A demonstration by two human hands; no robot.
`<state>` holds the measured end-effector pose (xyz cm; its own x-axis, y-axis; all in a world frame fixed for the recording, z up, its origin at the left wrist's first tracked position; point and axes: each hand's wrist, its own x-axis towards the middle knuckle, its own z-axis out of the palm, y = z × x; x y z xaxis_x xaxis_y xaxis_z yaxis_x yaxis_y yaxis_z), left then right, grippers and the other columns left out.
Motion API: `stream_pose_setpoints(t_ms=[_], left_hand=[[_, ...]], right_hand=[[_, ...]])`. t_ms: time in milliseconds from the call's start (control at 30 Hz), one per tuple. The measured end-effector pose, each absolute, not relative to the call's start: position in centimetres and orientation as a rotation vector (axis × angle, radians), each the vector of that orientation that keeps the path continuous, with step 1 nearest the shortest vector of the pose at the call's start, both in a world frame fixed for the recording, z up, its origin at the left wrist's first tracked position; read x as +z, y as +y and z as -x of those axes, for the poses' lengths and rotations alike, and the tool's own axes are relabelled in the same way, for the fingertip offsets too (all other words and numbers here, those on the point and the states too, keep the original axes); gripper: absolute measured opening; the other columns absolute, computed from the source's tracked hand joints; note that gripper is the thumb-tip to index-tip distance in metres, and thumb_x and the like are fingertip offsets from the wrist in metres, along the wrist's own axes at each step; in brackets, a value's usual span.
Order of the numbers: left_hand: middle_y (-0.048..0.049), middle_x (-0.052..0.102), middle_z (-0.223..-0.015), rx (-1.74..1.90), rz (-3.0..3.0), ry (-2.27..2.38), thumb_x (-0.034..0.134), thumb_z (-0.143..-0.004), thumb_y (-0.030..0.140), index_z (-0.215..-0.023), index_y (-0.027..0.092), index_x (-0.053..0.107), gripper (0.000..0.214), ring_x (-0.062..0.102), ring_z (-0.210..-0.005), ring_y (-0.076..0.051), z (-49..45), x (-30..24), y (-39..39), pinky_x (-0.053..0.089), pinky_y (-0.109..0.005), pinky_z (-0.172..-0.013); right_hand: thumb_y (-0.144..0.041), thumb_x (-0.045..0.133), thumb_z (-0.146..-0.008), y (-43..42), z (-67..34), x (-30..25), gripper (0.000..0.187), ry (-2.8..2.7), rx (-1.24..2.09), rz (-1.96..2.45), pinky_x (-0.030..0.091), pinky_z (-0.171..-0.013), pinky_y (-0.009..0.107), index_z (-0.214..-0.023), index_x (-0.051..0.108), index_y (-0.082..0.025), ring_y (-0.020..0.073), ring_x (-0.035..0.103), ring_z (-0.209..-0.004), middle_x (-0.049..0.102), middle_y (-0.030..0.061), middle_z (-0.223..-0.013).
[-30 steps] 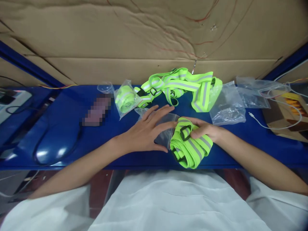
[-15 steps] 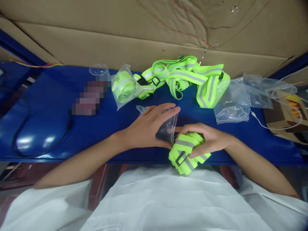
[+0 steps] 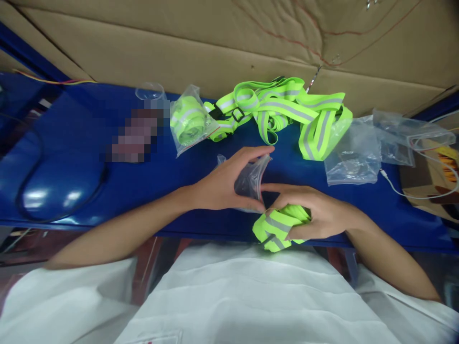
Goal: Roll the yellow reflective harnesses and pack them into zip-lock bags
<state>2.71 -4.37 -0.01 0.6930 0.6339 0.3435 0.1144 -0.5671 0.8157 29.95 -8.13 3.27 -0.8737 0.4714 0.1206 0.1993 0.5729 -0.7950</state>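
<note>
My left hand [image 3: 222, 184] grips a small clear plastic bag [image 3: 249, 179] by its mouth, thumb below and fingers above, holding it open on the blue table [image 3: 71, 157]. My right hand [image 3: 315, 212] is closed round a folded neon-green reflective strap bundle [image 3: 278, 227] at the table's front edge, right beside the bag's mouth, with its forefinger reaching toward the opening. Part of the bundle is hidden under the fingers.
A loose pile of neon-green reflective straps [image 3: 287, 112] lies at the back. A bagged strap [image 3: 188, 122] sits to its left. Empty clear bags [image 3: 353, 153] lie on the right, beside a white cable [image 3: 405, 188] and a cardboard box [image 3: 430, 177]. A cardboard wall [image 3: 215, 48] rises behind.
My left hand went from lying flat on the bag to pinching its mouth open. My right hand drew the strap bundle toward the table's front edge and squeezed it smaller.
</note>
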Motion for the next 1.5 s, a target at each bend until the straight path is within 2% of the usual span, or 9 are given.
stream_pose_setpoints(t_ms=[133,267,567,833,1033,1100,1233,1400,1500], left_hand=[[-0.0133,0.051,-0.154,0.938,-1.944,0.67,0.086,-0.081,0.065,-0.155,0.029,0.045,0.092,0.053,-0.143,-0.033,-2.5,0.2,-3.8,0.047,-0.048,-0.123],[-0.013,0.055,-0.149,0.834,-1.803,0.553,0.078,-0.088,0.068,-0.158,0.035,0.036,0.089,0.064,-0.13,-0.031,-2.6,0.7,-3.9,0.056,-0.047,-0.113],[-0.0167,0.012,-0.177,0.424,-2.361,0.58,0.084,-0.069,0.081,-0.171,0.033,-0.001,0.142,0.017,-0.163,-0.043,-0.4,0.3,-3.5,0.021,-0.064,-0.134],[-0.0191,0.023,-0.174,0.205,-2.464,0.911,0.072,-0.083,0.081,-0.172,0.02,0.007,0.126,0.031,-0.16,-0.038,0.9,-0.4,-1.4,0.029,-0.049,-0.131],[-0.0173,-0.006,-0.177,-0.078,-2.472,1.034,0.065,-0.078,0.092,-0.172,0.023,0.003,0.132,-0.001,-0.166,-0.04,2.0,0.7,-1.6,0.012,-0.059,-0.134],[-0.0152,-0.011,-0.177,-0.137,-2.449,1.045,0.047,-0.091,0.09,-0.172,0.023,0.004,0.114,-0.007,-0.166,-0.036,2.2,0.3,-1.4,0.008,-0.059,-0.135],[-0.0167,0.001,-0.178,-0.021,-2.501,1.091,0.016,-0.111,0.063,-0.171,0.017,0.016,0.076,0.001,-0.167,-0.031,2.0,-0.6,-0.9,0.011,-0.058,-0.135],[-0.0261,0.04,-0.162,0.482,-2.676,1.097,0.043,-0.109,0.053,-0.159,0.01,0.045,0.066,0.037,-0.154,-0.038,1.1,0.3,-1.6,0.033,-0.058,-0.128],[-0.019,0.062,-0.135,0.48,-2.693,1.008,0.043,-0.11,0.041,-0.134,0.014,0.065,0.042,0.06,-0.128,-0.033,1.1,0.9,-1.9,0.047,-0.051,-0.115]], right_hand=[[-0.038,0.08,-0.09,-8.1,-30.0,3.1,0.032,-2.513,1.246,0.527,0.054,-0.1,0.025,-0.113,0.069,-0.018,0.0201,0.069,-0.123,0.061,0.0134,-0.145],[-0.038,0.079,-0.091,-8.3,-29.2,2.7,0.03,-2.495,1.173,0.538,0.053,-0.105,0.03,-0.113,0.068,-0.019,0.0227,0.065,-0.128,0.061,0.0132,-0.145],[-0.036,0.081,-0.091,-7.6,-31.2,2.7,0.035,-2.236,1.117,0.839,0.053,-0.095,0.03,-0.116,0.062,-0.023,0.0205,0.069,-0.111,0.07,0.006,-0.124],[-0.046,0.081,-0.09,-6.9,-33.8,3.8,0.04,-2.367,1.292,1.08,0.053,-0.079,0.026,-0.118,0.068,-0.022,0.0197,0.071,-0.097,0.073,0.0031,-0.115],[-0.054,0.082,-0.086,-6.0,-35.2,4.3,0.044,-2.342,1.372,1.192,0.052,-0.077,0.024,-0.112,0.072,-0.02,0.0204,0.069,-0.095,0.073,0.0044,-0.11],[-0.056,0.081,-0.086,-5.7,-35.5,4.3,0.044,-2.379,1.39,1.204,0.049,-0.071,0.023,-0.106,0.071,-0.019,0.0182,0.066,-0.087,0.071,0.0028,-0.1],[-0.056,0.08,-0.086,-5.3,-36.0,4.2,0.043,-2.484,1.491,1.187,0.046,-0.066,0.021,-0.103,0.07,-0.018,0.0145,0.059,-0.077,0.065,0.0001,-0.089],[-0.047,0.083,-0.086,-5.2,-36.2,4.8,0.043,-2.381,1.635,1.092,0.056,-0.087,0.025,-0.121,0.072,-0.023,0.0218,0.07,-0.104,0.072,0.0034,-0.118],[-0.044,0.084,-0.086,-5.0,-36.0,4.5,0.042,-2.302,1.663,1.031,0.051,-0.11,0.029,-0.121,0.072,-0.024,0.0262,0.062,-0.134,0.062,0.0035,-0.147]])
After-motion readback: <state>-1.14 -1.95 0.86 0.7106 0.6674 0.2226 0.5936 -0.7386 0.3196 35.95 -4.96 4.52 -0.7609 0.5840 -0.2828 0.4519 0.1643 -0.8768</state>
